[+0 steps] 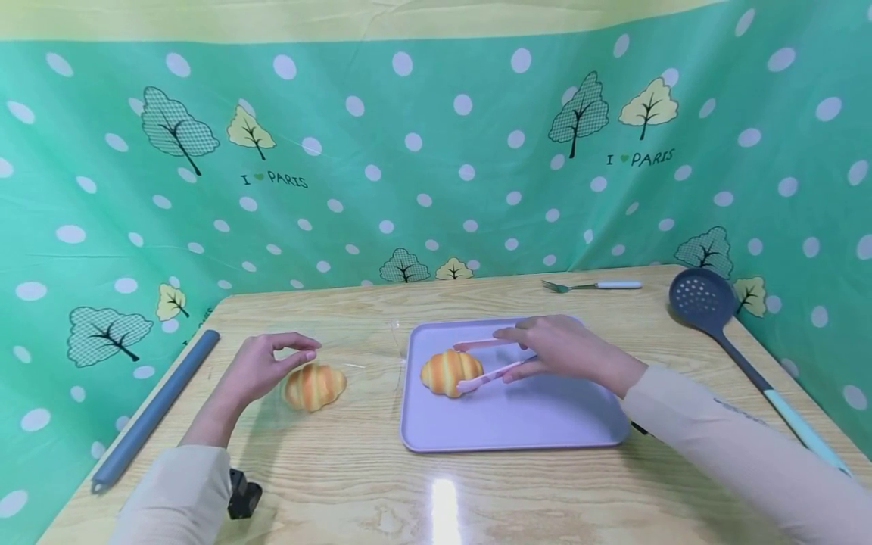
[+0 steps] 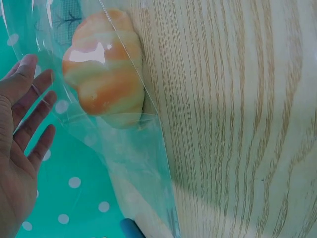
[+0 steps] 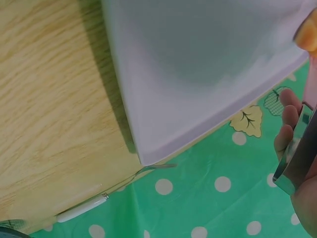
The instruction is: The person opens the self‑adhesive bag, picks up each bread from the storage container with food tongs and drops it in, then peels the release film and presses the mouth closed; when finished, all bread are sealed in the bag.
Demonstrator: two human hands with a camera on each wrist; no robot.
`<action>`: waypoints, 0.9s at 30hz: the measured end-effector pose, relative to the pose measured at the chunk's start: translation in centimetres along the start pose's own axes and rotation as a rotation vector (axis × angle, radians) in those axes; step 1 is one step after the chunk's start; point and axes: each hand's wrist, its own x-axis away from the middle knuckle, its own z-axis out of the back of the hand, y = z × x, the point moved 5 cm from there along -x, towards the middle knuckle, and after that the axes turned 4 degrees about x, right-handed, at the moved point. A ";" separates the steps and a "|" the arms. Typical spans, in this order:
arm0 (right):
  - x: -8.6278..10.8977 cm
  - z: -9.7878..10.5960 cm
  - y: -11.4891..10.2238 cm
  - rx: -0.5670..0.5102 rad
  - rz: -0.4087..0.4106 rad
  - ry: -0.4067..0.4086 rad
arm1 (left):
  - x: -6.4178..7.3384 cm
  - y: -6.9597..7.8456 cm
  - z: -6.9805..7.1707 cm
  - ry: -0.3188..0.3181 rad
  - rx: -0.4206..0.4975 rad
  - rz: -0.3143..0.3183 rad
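A clear plastic bag [image 2: 136,153] lies at the left of the table with one croissant-shaped bread roll [image 1: 316,387] inside it. My left hand [image 1: 262,367] is above that roll, thumb and forefinger pinching the bag's see-through edge. On the lilac tray [image 1: 531,424] rests a second bread roll [image 1: 446,371], near the tray's left side. My right hand [image 1: 559,350] grips a pair of tongs [image 1: 492,376] over the tray. The pink tips of the tongs stand apart at the right side of this roll. The right wrist view shows the tongs' metal handle [image 3: 297,153] in the palm.
A grey rolling pin [image 1: 157,412] lies along the left table edge. At the back is a fork [image 1: 616,285] with a white handle. A slotted skimmer [image 1: 705,299] with a light blue handle lies along the right edge. Polka-dot green cloth [image 1: 436,189] hangs behind the table.
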 end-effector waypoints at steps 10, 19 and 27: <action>-0.6 -0.2 0.1 -0.041 -0.003 -0.070 | -0.2 0.0 0.0 0.000 -0.002 0.001; -0.5 -0.5 0.1 -0.026 -0.007 -0.075 | -0.3 0.1 -0.1 -0.006 0.000 0.007; -0.7 -0.5 0.0 -0.071 -0.019 -0.043 | -0.3 0.0 -0.3 -0.003 -0.003 0.000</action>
